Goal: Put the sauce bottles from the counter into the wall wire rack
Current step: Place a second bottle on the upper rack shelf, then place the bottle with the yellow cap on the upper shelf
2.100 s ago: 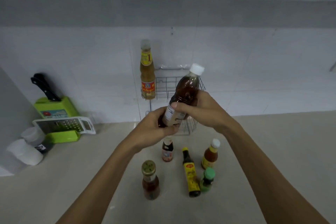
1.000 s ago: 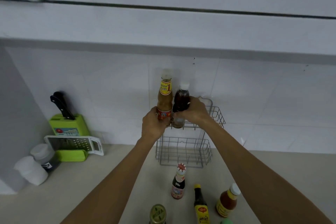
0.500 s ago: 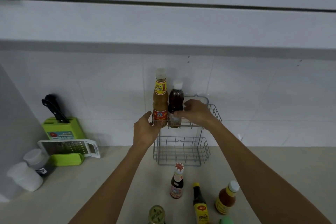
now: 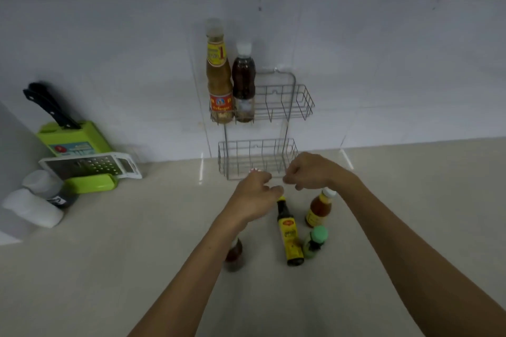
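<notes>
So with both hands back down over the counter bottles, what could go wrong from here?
The left hand hides a red-capped bottle and sits close to the tall yellow-labelled bottle; a blind grab could topple either. The left forearm passes right over a small dark bottle and could knock it. The upper basket holds both bottles crowded at its left end.

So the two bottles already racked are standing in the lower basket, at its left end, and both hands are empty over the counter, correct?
Not quite. The head view shows the tall yellow-labelled bottle and the dark bottle in the upper basket, at its left end. The lower basket holds nothing. The left hand and right hand are indeed empty over the counter.
</notes>
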Available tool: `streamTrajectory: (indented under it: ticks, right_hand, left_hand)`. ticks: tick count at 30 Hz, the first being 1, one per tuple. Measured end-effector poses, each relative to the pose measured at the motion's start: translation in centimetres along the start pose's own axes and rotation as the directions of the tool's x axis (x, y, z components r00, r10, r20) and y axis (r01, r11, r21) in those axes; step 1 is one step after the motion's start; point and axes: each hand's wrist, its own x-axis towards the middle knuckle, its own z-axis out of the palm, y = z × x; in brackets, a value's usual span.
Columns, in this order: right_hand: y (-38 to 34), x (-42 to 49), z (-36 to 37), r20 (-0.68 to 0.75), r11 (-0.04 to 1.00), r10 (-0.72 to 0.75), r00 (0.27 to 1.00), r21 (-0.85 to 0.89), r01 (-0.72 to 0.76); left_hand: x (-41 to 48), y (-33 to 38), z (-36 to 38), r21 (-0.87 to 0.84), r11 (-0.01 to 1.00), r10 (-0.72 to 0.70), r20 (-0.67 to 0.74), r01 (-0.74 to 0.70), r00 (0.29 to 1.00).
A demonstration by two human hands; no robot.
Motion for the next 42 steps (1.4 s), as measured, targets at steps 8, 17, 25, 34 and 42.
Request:
streamTrajectory:
  ticks: [8, 17, 25, 34, 42]
  right_hand:
    - [2.8, 2.3, 10.0, 0.15, 0.912, 0.135, 0.98, -0.405, -0.063]
    - [3.4, 3.3, 11.8, 0.11, 0.929, 0.193, 0.975, -0.34, -0.145]
    - [3.0, 1.6, 10.7, 0.08, 0.985, 0.16, 0.984, -0.072, -0.154]
    - [0.9, -3.4, 1.6, -0.374, 0.971, -0.079, 0.924, 0.181, 0.157]
    - [-3.2, -3.1, -5.2, -0.426, 0.878, -0.191, 0.885, 0.329, 0.348]
  left_hand:
    - [-1.8, -5.0, 6.5, 0.097, 0.993, -0.084, 0.146, 0.07, 0.986]
    - [-2.7, -9.8, 8.6, 0.164, 0.956, -0.261, 0.111, 0.241, 0.959]
    - [-2.3, -9.4, 8.8, 0.147, 0.971, -0.203, 0.112, 0.186, 0.973]
    - [-0.9, -4.8, 7.0, -0.232, 0.969, 0.064, -0.07, -0.078, 0.995]
    - [1.7, 3.6, -1.3, -0.063, 0.925, 0.354, -0.214, -0.374, 0.911]
